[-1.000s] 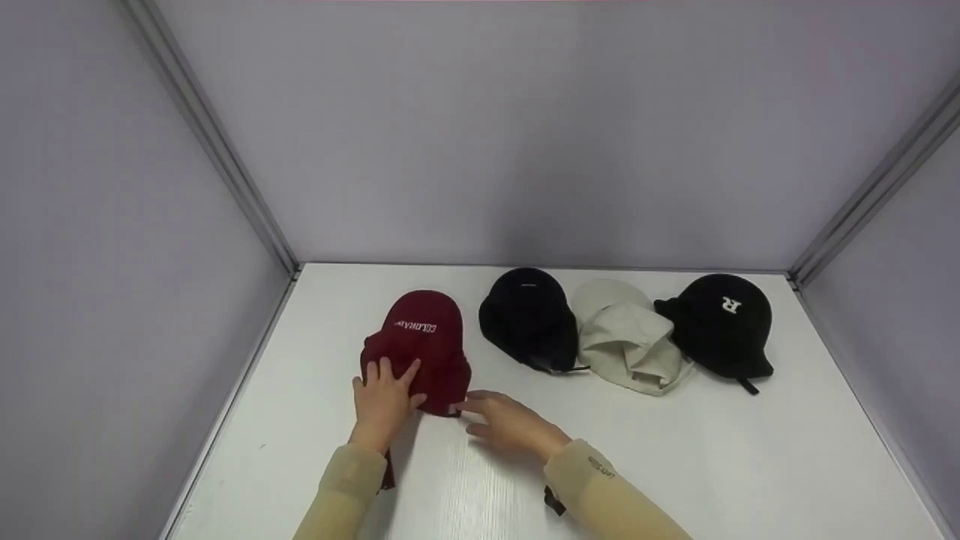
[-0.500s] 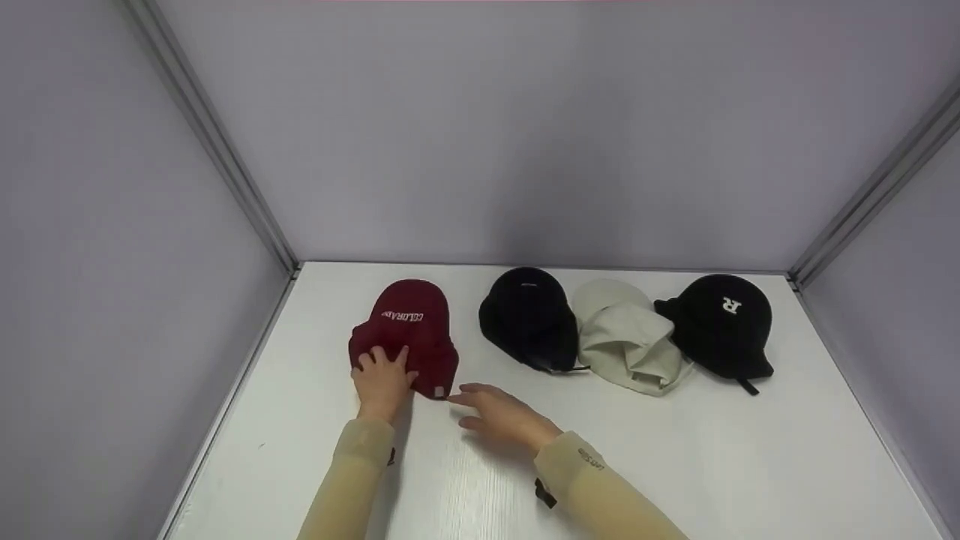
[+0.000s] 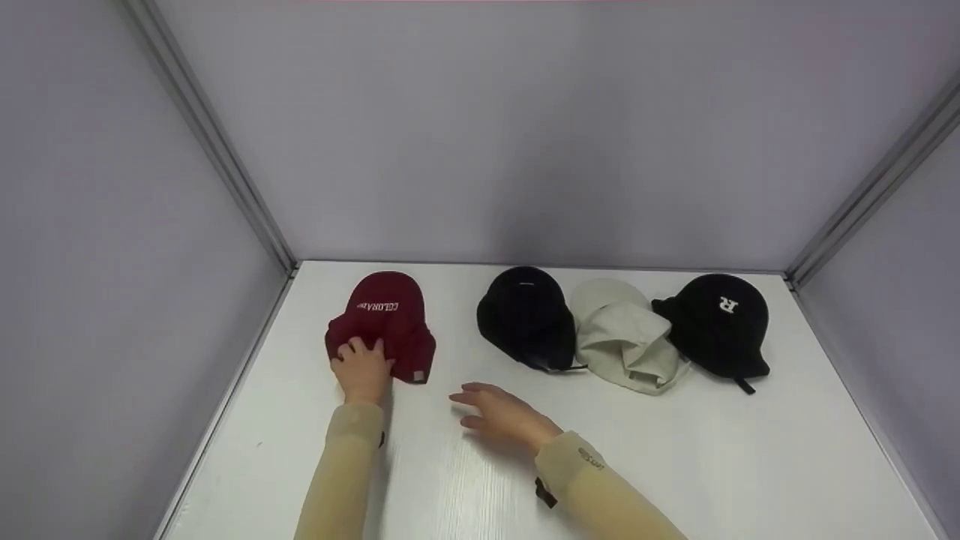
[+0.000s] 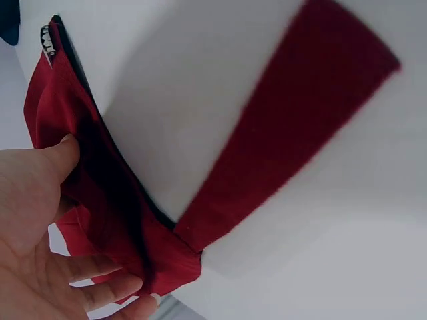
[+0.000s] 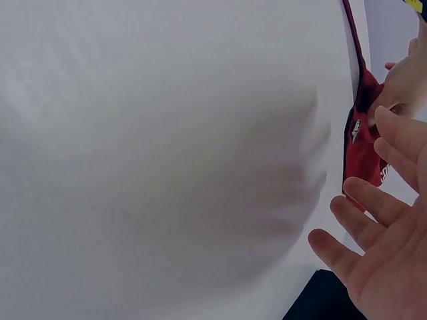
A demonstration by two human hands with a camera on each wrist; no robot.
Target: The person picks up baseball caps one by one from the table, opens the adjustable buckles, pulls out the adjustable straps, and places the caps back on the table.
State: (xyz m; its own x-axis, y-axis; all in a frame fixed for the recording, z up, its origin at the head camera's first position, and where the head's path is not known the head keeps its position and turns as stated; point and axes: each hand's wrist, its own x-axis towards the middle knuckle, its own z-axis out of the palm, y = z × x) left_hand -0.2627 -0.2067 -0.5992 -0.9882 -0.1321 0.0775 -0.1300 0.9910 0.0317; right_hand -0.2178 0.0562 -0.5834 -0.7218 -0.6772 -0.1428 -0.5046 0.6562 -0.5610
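Note:
A dark red baseball cap [image 3: 394, 322] with white lettering lies at the left of the white table, its crown toward the back wall. My left hand [image 3: 362, 371] grips the near part of this cap. In the left wrist view the thumb and fingers of the left hand [image 4: 40, 233] bend over the crumpled red cloth, and a long red strap [image 4: 287, 133] trails from the cap's edge onto the table. My right hand [image 3: 502, 412] hovers over the table right of the cap, apart from it. Its fingers are spread and hold nothing, as the right wrist view shows.
Right of the red cap, a black cap [image 3: 525, 319], a cream cap [image 3: 626, 341] and a black cap with a white R [image 3: 712, 326] lie in a row along the back. The cream cap touches its neighbours. Grey walls [image 3: 525, 150] enclose the white table [image 3: 712, 465].
The left hand has slid the red cap leftward and toward the back. The right hand was at the cap's near edge and is now apart from it. The other caps have stayed put.

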